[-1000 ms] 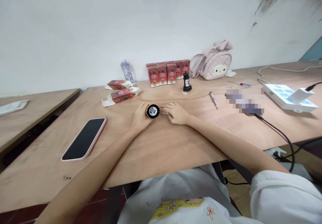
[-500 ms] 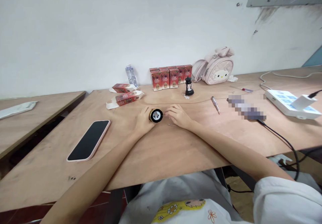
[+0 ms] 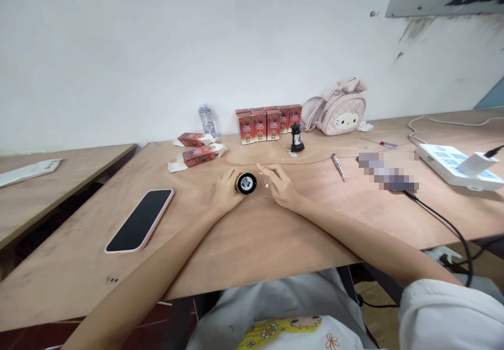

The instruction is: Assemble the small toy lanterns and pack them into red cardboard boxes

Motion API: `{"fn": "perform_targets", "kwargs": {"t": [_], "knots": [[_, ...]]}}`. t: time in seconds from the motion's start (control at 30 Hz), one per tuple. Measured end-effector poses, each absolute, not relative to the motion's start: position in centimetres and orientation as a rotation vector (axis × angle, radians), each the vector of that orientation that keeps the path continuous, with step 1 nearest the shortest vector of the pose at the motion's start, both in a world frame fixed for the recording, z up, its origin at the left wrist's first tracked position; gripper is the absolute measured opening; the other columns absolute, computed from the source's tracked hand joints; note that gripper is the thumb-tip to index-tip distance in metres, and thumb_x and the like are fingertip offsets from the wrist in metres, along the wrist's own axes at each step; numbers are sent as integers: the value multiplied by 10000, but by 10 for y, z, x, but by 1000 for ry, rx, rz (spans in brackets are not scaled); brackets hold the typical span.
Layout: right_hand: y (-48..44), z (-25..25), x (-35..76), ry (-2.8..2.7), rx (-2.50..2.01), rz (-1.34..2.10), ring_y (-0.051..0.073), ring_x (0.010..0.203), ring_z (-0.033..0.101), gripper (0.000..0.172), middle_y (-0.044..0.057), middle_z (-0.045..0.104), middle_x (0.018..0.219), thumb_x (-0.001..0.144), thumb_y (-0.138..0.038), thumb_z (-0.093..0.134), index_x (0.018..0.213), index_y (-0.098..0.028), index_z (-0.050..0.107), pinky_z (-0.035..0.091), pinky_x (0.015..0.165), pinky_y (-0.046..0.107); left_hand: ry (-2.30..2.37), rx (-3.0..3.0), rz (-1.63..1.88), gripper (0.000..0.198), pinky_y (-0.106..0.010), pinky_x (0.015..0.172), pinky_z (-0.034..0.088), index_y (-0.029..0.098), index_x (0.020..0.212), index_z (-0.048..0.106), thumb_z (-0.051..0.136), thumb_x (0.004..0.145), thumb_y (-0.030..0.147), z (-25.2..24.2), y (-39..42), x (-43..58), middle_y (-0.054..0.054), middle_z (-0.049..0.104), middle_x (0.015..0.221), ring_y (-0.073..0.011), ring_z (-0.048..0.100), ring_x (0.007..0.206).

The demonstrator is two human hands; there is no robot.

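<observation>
My left hand (image 3: 228, 190) is closed round what looks like a small gold lantern (image 3: 247, 183). Its round black base, with a pale centre, faces up toward me. Just right of it, my right hand (image 3: 279, 187) hovers with the index finger stretched out and the fingers apart, not touching the lantern. A tiny white piece (image 3: 266, 185) shows beneath the right thumb; whether the fingers touch it is unclear. Close by on the wood lies a thin, small metal bit (image 3: 269, 197). Farther back stands a black lantern (image 3: 296, 138).
Several red boxes (image 3: 260, 124) stand by the wall, with two opened boxes (image 3: 200, 155) and a bottle (image 3: 207, 122) left of them. A phone (image 3: 139, 221), screwdrivers (image 3: 337, 167), a pink bag (image 3: 343, 114), another charging phone (image 3: 388, 172) and a power strip (image 3: 444, 163) lie around.
My right hand has drawn slightly away from the lantern, its index finger now more extended. My left hand keeps its hold. The view has tilted up a little.
</observation>
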State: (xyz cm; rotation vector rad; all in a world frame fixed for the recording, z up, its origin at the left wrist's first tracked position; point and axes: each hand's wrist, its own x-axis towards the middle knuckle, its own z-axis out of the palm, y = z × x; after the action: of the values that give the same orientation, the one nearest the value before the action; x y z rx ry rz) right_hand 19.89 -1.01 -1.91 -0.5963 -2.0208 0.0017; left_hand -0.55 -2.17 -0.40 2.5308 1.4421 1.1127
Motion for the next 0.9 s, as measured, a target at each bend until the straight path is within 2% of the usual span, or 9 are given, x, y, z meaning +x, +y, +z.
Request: {"fn": "perform_targets", "kwargs": {"t": [0.07, 0.17, 0.3, 0.4, 0.57, 0.77, 0.9], "knots": [[-14, -19, 196, -2065, -549, -40, 137, 885, 591, 463, 113, 567, 1014, 981, -186, 227, 1383, -169, 457, 520, 799, 265, 1454, 2544, 1097, 362, -396, 888, 480, 208, 1086, 555, 636, 734, 194, -3, -23, -5, -73, 638, 1104, -253, 592, 1066], [-18, -17, 190, -2090, -431, -152, 147, 888, 605, 426, 102, 629, 964, 976, -151, 285, 1343, -168, 502, 519, 816, 280, 1481, 2567, 1063, 315, -386, 860, 476, 196, 1052, 566, 634, 745, 214, -2, -24, -3, -78, 646, 1070, -254, 595, 1036], [-21, -14, 186, -1956, -264, -239, 136, 758, 614, 223, 61, 687, 837, 938, -180, 495, 1119, -160, 624, 523, 719, 268, 1498, 2576, 1008, 311, -373, 873, 459, 213, 1069, 575, 633, 767, 264, 1, -27, -1, -63, 649, 1092, -246, 587, 1051], [-19, -12, 186, -1907, -253, -283, 126, 688, 603, 92, 39, 683, 748, 910, -193, 562, 928, -159, 645, 509, 656, 263, 1517, 2574, 967, 310, -365, 877, 452, 220, 1074, 575, 627, 771, 265, 1, -28, 0, -59, 649, 1094, -243, 581, 1064], [-17, -11, 189, -1986, -225, -522, 133, 677, 561, 117, 55, 671, 748, 901, -138, 553, 833, -151, 648, 468, 624, 271, 1541, 2616, 944, 301, -380, 907, 438, 223, 1080, 572, 603, 785, 279, -1, -27, 1, -60, 639, 1108, -244, 575, 1072], [-19, -12, 188, -2050, -258, -582, 133, 711, 543, 191, 75, 659, 805, 931, -106, 471, 899, -135, 657, 459, 659, 273, 1556, 2612, 941, 295, -373, 900, 441, 208, 1074, 565, 574, 782, 256, 0, -26, 0, -65, 638, 1106, -242, 576, 1059], [-20, -12, 187, -2045, -253, -597, 134, 713, 536, 173, 76, 650, 797, 926, -110, 486, 905, -126, 657, 456, 657, 269, 1560, 2621, 946, 305, -371, 903, 436, 212, 1084, 562, 574, 783, 255, -1, -26, 0, -64, 638, 1111, -243, 575, 1065]]}}
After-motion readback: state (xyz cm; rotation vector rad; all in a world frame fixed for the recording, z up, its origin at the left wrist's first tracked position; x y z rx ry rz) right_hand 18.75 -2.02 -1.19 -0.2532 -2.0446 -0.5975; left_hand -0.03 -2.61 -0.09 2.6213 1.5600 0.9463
